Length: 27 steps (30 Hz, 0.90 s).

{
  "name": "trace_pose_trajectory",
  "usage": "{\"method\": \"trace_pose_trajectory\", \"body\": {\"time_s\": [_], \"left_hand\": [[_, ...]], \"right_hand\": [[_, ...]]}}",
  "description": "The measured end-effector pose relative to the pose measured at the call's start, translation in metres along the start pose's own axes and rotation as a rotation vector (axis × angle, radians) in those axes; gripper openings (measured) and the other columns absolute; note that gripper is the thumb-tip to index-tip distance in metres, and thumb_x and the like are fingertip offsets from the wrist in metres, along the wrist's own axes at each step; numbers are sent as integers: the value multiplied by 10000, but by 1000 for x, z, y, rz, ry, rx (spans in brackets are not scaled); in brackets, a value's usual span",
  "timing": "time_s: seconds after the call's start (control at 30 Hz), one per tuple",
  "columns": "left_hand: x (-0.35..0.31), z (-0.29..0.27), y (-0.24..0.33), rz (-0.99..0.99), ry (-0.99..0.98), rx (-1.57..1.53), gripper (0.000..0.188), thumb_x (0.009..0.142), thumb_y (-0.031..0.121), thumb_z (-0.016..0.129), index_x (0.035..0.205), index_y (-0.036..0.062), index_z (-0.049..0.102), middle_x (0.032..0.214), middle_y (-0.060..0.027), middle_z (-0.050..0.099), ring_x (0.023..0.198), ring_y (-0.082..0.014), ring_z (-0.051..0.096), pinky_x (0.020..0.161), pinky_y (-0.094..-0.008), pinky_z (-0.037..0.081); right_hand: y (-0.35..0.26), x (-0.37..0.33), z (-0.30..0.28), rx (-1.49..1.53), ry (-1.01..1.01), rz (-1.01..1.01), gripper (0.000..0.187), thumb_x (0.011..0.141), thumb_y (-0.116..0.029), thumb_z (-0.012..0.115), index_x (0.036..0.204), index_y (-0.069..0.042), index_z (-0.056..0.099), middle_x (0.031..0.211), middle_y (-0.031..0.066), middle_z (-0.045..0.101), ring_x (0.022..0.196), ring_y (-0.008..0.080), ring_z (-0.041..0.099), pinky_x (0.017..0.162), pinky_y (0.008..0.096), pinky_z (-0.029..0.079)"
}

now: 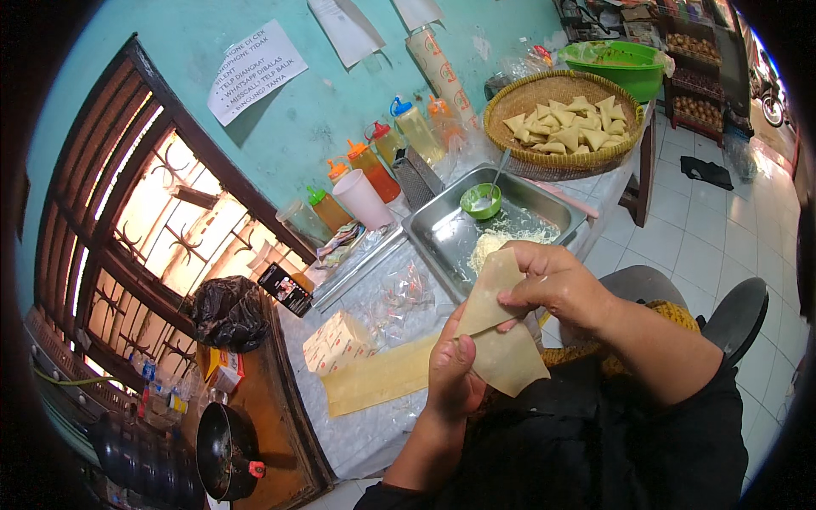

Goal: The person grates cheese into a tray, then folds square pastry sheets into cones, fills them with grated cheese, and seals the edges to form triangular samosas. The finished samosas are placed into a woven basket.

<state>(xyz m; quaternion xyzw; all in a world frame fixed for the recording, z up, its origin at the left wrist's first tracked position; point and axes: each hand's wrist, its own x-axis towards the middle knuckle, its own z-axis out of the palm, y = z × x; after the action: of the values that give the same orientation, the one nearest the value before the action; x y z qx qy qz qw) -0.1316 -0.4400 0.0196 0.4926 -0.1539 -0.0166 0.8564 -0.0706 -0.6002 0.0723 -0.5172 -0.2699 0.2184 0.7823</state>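
Note:
Both hands hold a pale pastry wrapper (512, 364) in front of my body, above the table's near edge. It is partly folded, one flap pointing up as a triangle. My left hand (450, 374) grips its left edge with the thumb on top. My right hand (561, 287) pinches the upper flap between thumb and fingers. Just beyond stands a metal tray (444, 223) with shredded pale filling (489, 246) and a small green bowl (481, 210) with a spoon. To the left, a long strip of wrapper sheets (378, 378) lies on the table, beside a white patterned block-shaped package (337, 342).
A woven basket (495, 115) of folded triangles (571, 127) sits at the far right, near a green basin (633, 76). Sauce bottles (374, 170), a pink cup (364, 200) and a grater (415, 177) line the wall. A phone (285, 289) and a wok (225, 450) are at left.

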Motion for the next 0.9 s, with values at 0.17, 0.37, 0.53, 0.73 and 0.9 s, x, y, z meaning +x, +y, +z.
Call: {"method": "trace_pose_trajectory", "body": {"time_s": [0.17,0.37,0.53,0.73,0.9], "left_hand": [[-1,-4,-2,58,-21,-145,670,913,420,484,1387,17,235,1302,-183,413,1176,-292,460,987,-437,384],[-2,1,3,63,85,-117,632,938,462,387,1391,45,240,1343,-201,383,1229,-326,419,1017,-464,353],[-4,1,11,-31,112,-193,650,942,523,278,1384,47,267,1374,-215,359,1249,-340,393,1038,-475,318],[-6,-14,20,-45,-36,-479,627,951,499,272,1381,43,251,1382,-256,331,1270,-372,359,1050,-484,302],[-7,-9,27,-47,57,-350,556,968,404,288,1379,32,245,1387,-250,323,1288,-366,334,1063,-478,284]], "right_hand": [[4,-1,1,-10,-40,-7,198,820,1,584,1013,24,549,930,66,607,827,138,588,728,263,477],[16,-3,7,-533,73,-393,111,789,-40,616,900,-33,616,834,69,601,788,157,557,652,304,458],[22,-6,15,-1217,97,-1002,164,642,-145,619,805,-123,621,767,19,558,751,209,557,623,317,446],[37,-7,21,-1527,-4,-1269,178,628,-243,574,763,-127,584,772,-4,504,789,169,533,598,286,420],[45,-5,21,-1608,-56,-1287,237,630,-257,568,810,-104,583,789,11,509,794,170,527,596,277,410]]}}
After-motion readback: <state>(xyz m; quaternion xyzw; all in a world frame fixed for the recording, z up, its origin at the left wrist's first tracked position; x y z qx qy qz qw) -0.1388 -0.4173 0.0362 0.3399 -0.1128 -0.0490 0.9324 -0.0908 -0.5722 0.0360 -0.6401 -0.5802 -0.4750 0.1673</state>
